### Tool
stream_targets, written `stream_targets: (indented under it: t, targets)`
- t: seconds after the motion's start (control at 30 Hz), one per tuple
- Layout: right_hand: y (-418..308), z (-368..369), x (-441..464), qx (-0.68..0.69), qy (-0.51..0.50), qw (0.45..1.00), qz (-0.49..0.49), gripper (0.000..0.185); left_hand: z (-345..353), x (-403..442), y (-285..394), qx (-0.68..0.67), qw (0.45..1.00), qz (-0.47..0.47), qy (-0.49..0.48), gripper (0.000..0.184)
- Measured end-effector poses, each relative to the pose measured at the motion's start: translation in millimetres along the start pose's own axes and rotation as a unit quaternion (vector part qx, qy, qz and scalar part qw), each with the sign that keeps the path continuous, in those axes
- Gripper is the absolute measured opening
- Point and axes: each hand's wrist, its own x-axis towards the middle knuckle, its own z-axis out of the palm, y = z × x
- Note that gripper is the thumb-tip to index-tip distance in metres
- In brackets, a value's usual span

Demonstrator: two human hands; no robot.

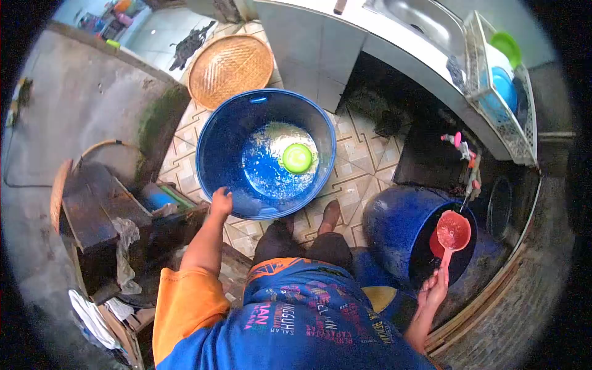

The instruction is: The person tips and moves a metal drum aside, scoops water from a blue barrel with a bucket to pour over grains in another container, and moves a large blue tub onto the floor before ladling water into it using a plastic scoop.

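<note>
My right hand (433, 288) is closed round the handle of a pink water dipper (453, 231), whose bowl holds water above the mouth of a blue water drum (394, 225). A second reddish shape shows partly behind the dipper's bowl. My left hand (222, 202) grips the near-left rim of a large round blue tub (213, 145) on the floor. Inside the tub, a small bright green bowl-like item (297, 158) lies on the wet bottom, right of the middle.
A tap with a pink handle (457, 140) hangs over the drum. A round woven tray (231, 71) lies beyond the tub. The sink (425, 24) and a dish rack (502, 92) stand at upper right. A wooden cabinet (102, 203) is at my left.
</note>
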Motion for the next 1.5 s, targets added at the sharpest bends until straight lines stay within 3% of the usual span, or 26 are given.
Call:
stream_targets:
  t: [0.17, 0.23, 0.33, 0.37, 0.43, 0.53, 0.57, 0.63, 0.7, 0.77, 0.83, 0.9, 0.93, 1.0, 1.13, 1.23, 1.3, 1.37, 1.43, 1.47, 1.5]
  targets:
    - [9, 99, -56, -0.13, -0.125, 0.983, -0.012, 0.038, -26, 21, -19, 0.02, 1.0, 0.012, 0.002, 0.039]
    - [25, 153, -64, -0.169, -0.175, 0.97, 0.015, 0.041, -25, 31, -37, 0.021, 0.999, 0.048, 0.011, 0.04]
    - [62, 248, -75, -0.253, -0.277, 0.925, 0.068, 0.034, -34, 34, -53, -0.008, 1.0, 0.017, 0.007, 0.041]
    - [84, 270, -69, -0.261, -0.346, 0.897, 0.083, 0.034, -33, 36, -63, -0.03, 0.999, 0.015, 0.019, 0.041]
    - [128, 321, -68, -0.377, -0.446, 0.811, -0.023, 0.037, -44, 32, -69, -0.042, 0.999, 0.009, 0.015, 0.041]
    - [182, 378, -81, -0.38, -0.601, 0.7, -0.072, 0.031, -57, 16, -78, -0.077, 0.997, 0.019, 0.023, 0.041]
    - [189, 392, -87, -0.381, -0.604, 0.697, -0.072, 0.031, -58, 13, -83, -0.079, 0.996, 0.015, 0.024, 0.041]
    - [201, 411, -100, -0.535, -0.617, 0.557, -0.152, 0.026, -61, 5, -93, -0.104, 0.994, 0.009, 0.026, 0.041]
    - [214, 412, -101, -0.578, -0.606, 0.529, -0.138, 0.022, -63, -5, -102, -0.115, 0.992, 0.008, 0.042, 0.041]
    - [209, 408, -99, -0.635, -0.606, 0.442, -0.186, 0.024, -64, -13, -106, -0.116, 0.993, 0.009, 0.033, 0.041]
    - [210, 388, -80, -0.632, -0.616, 0.427, -0.199, 0.026, -58, -20, -106, -0.114, 0.992, -0.004, 0.047, 0.04]
    - [206, 370, -68, -0.594, -0.592, 0.524, -0.147, 0.028, -52, -22, -107, -0.135, 0.99, 0.017, 0.04, 0.039]
    - [194, 370, -75, -0.596, -0.592, 0.522, -0.149, 0.028, -48, -24, -106, -0.127, 0.99, 0.035, 0.056, 0.038]
    - [157, 376, -92, -0.599, -0.547, 0.575, -0.107, 0.024, -48, -26, -91, -0.129, 0.991, 0.033, 0.034, 0.038]
    - [139, 369, -90, -0.611, -0.528, 0.586, -0.068, 0.025, -21, -26, -59, -0.146, 0.988, 0.048, 0.015, 0.035]
    - [116, 367, -90, -0.608, -0.547, 0.559, -0.131, 0.026, 18, -18, -42, -0.153, 0.984, 0.082, -0.027, 0.034]
    - [102, 367, -92, -0.627, -0.567, 0.517, -0.139, 0.026, 62, -6, -29, -0.284, 0.944, -0.051, -0.16, 0.033]
    - [94, 356, -93, -0.627, -0.571, 0.497, -0.183, 0.025, 89, -5, 4, -0.337, 0.918, -0.079, -0.193, 0.034]
    - [92, 342, -94, -0.578, -0.588, 0.45, -0.342, 0.023, 113, -5, 35, -0.407, 0.869, -0.191, -0.207, 0.037]
    - [91, 333, -93, -0.616, -0.575, 0.415, -0.343, 0.019, 62, -17, 87, -0.383, 0.856, -0.213, -0.274, 0.039]
    - [91, 325, -92, -0.619, -0.557, 0.404, -0.378, 0.017, 61, -16, 110, -0.421, 0.829, -0.221, -0.296, 0.038]
